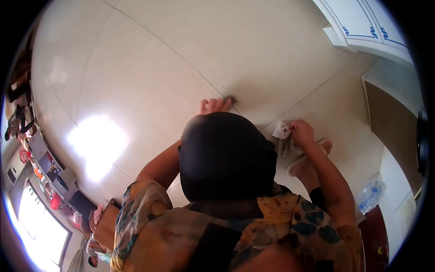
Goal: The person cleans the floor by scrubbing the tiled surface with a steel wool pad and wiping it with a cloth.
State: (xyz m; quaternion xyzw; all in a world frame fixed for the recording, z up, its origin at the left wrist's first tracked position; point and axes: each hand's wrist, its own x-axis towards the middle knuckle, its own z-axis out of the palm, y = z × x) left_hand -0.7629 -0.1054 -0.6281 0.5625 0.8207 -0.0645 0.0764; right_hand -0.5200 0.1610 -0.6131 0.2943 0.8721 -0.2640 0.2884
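Note:
My left hand (212,105) is low at the floor just ahead of my black-capped head, its fingers curled. Its fingertips meet a small dark clump (232,99), whose kind I cannot make out. The head hides the palm and wrist. My right hand (302,133) is closed on a whitish cloth (282,131), pinching it at one edge. The cloth's greyish lower part hangs down beside my sandalled foot (325,145).
Pale floor tiles (149,68) with dark joints spread around me. White cabinets (351,18) with blue trim stand at the upper right. A clear plastic bag of bottles (371,195) lies at the right. Cluttered furniture, a window and other people are along the left edge.

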